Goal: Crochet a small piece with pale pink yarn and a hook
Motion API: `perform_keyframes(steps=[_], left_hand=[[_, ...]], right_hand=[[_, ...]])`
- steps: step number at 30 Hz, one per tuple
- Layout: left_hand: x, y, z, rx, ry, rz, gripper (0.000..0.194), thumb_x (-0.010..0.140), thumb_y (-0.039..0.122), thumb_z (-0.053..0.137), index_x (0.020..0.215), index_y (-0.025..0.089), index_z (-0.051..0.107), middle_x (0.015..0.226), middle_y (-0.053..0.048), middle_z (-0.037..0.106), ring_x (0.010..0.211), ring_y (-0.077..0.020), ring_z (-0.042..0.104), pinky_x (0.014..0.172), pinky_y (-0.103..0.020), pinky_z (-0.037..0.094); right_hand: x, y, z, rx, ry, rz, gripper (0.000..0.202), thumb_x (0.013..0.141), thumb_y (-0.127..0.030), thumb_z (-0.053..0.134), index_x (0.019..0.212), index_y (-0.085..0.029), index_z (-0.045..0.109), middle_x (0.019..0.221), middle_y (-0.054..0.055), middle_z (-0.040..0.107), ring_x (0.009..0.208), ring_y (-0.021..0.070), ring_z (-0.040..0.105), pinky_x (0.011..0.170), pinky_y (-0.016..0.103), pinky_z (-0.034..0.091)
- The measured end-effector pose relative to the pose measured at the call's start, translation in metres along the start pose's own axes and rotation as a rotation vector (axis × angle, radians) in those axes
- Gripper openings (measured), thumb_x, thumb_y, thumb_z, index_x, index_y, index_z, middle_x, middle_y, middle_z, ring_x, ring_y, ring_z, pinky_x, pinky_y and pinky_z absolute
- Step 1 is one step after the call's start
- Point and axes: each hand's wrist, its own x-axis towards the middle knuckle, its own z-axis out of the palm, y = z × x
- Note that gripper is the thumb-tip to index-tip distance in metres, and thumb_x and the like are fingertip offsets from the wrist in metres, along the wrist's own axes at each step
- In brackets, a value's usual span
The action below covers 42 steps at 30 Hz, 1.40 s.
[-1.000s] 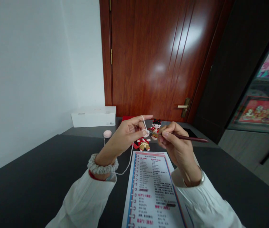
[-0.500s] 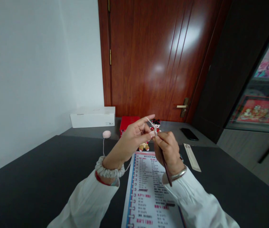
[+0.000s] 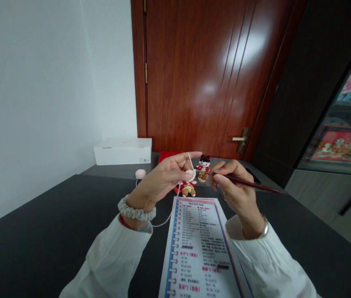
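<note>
My left hand [image 3: 164, 178] pinches a small pale crochet piece [image 3: 193, 175] between thumb and fingers. White yarn runs over its raised index finger. In my right hand [image 3: 237, 188] is a crochet hook [image 3: 256, 185] with a dark red-brown handle, held like a pencil and nearly level. The hook's tip reaches the crochet piece; the exact stitch is too small to make out. A pale pink yarn ball [image 3: 140, 174] lies left of my left hand, and a loose strand hangs below my left wrist.
A printed spiral-bound page [image 3: 198, 240] lies below my hands. Behind them are a black-haired doll [image 3: 203, 165], a second doll [image 3: 188, 189] partly covered, and a red box [image 3: 166, 155]. A long white box [image 3: 122, 155] stands by the wall. A dark phone [image 3: 253, 176] is mostly hidden.
My right hand has moved right and turned, so the hook has swung from pointing steeply down to nearly level. My hands are farther apart, and my left hand has shifted slightly left.
</note>
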Motion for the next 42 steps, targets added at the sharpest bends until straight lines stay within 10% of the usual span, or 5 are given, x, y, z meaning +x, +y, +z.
perform_keyframes(steps=[15,22,27,42], left_hand=[[-0.004,-0.001,-0.013,-0.037,-0.195,-0.116,0.044,0.071,0.012,0.069,0.114,0.009,0.064,0.067,0.002,0.053,0.059,-0.0078,0.048,0.059,-0.022,0.039],[-0.001,-0.001,0.003,0.324,0.044,0.116,0.046,0.077,0.015,0.067,0.122,0.014,0.058,0.075,0.003,0.054,0.069,-0.0095,0.052,0.069,-0.025,0.042],[0.003,-0.002,0.013,0.448,0.134,0.183,0.042,0.078,0.015,0.063,0.120,0.012,0.056,0.072,0.003,0.054,0.075,-0.0113,0.055,0.080,-0.029,0.044],[0.003,-0.001,0.011,0.414,0.210,0.230,0.027,0.077,0.010,0.065,0.104,0.015,0.066,0.070,0.003,0.054,0.073,-0.0119,0.054,0.080,-0.029,0.042]], right_hand=[[-0.001,-0.012,-0.003,0.138,-0.118,0.150,0.009,0.080,-0.018,0.069,0.075,-0.020,0.062,0.065,-0.001,0.062,0.054,0.0105,0.052,0.047,0.023,0.039],[0.006,-0.001,0.018,0.429,0.005,0.336,0.015,0.081,-0.019,0.064,0.070,-0.020,0.054,0.056,-0.005,0.051,0.046,0.0077,0.040,0.039,0.017,0.031],[0.005,0.004,0.032,0.236,0.233,0.143,0.011,0.083,-0.018,0.063,0.075,-0.021,0.056,0.066,-0.004,0.056,0.055,0.0087,0.049,0.047,0.019,0.040],[0.002,0.003,0.012,-0.077,0.118,-0.001,0.012,0.085,-0.019,0.064,0.075,-0.021,0.057,0.063,-0.004,0.056,0.055,0.0102,0.049,0.051,0.025,0.037]])
